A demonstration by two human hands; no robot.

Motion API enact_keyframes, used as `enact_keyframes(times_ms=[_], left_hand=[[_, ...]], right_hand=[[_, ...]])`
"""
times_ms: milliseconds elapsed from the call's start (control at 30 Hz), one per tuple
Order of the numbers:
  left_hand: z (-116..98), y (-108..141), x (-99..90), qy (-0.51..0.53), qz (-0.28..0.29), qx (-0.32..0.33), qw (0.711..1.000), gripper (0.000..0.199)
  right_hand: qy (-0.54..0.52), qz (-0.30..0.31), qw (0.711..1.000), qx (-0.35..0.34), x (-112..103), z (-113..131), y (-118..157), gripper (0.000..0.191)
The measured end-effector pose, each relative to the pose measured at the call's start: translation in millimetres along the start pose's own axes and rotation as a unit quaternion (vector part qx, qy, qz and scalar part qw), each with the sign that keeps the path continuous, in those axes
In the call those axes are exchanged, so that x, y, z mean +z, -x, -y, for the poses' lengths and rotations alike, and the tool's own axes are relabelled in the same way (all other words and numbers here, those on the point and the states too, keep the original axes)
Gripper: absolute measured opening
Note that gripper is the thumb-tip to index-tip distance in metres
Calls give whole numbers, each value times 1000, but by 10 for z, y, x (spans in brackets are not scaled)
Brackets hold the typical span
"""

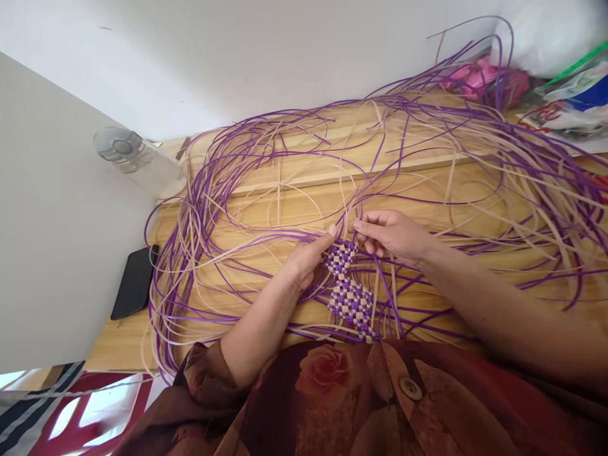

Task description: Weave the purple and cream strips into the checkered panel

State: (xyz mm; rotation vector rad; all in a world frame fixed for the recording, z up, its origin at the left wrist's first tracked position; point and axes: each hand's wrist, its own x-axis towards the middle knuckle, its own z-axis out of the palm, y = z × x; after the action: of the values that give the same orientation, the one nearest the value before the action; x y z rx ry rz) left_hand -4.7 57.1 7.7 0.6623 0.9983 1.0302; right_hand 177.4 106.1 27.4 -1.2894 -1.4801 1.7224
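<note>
A purple and beige woven piece in a checkered pattern lies on the wooden table in front of my body, with long loose strands fanning out from both sides. At its upper left edge, my left hand grips the weave, thumb on top and fingers curled beneath. Just to the right, my right hand pinches a strand between thumb and fingertips at the upper end of the weave. Several purple and beige strands rise between the two hands. Which single strand the right fingers hold is hard to make out.
Long bundled strands curve around the wooden table. A clear bottle stands at the back left, near a black phone. Pink items and plastic bags sit at the back right against the wall.
</note>
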Motion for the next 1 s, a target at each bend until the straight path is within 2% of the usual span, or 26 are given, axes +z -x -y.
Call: enact_keyframes(times_ms=[33,100,133,233,367,467,500,567,633,700,733,800,900,967,1000], left_hand=[[-66,8,-52,-29,22,-2,999,47],[-214,27,-175,-127,61,34,989,43],[-282,36,-238,-163,59,57,983,41],[-400,48,-369,-254,85,41,963,41],[-351,52,-343,-360,59,41,930,32],[-296,61,-273,-416,10,100,904,24],[-288,62,-264,-415,-3,111,903,24],[-281,56,-271,-357,-1,89,930,30],[-272,38,-288,-252,34,5,967,47],[-256,12,-280,-180,66,-80,978,64],[-247,-1,-262,-171,74,-98,978,67],[-234,-26,-205,-209,77,-51,974,57],[-221,-55,-126,-310,82,88,943,33],[-200,-65,-98,-325,72,115,936,25],[-180,-66,-86,-302,57,103,946,23]], right_hand=[[-5,-19,1000,-6,11,-39,1,28],[-24,-56,998,-8,32,-91,-20,27],[-33,-69,997,-8,45,-105,-34,27],[-47,-89,995,-14,89,-134,-69,24],[-18,-110,993,-45,122,-204,-76,26],[31,-120,990,-64,118,-265,-73,29],[39,-119,990,-69,116,-278,-75,31],[29,-113,990,-78,115,-291,-84,34],[2,-104,991,-88,122,-286,-97,38],[-15,-97,990,-99,132,-268,-106,42],[-16,-96,990,-106,136,-256,-107,43],[-3,-96,987,-126,135,-230,-97,43],[73,-103,979,-160,121,-189,-60,40],[131,-112,970,-171,113,-159,-32,37],[147,-117,967,-173,112,-143,-20,36]])
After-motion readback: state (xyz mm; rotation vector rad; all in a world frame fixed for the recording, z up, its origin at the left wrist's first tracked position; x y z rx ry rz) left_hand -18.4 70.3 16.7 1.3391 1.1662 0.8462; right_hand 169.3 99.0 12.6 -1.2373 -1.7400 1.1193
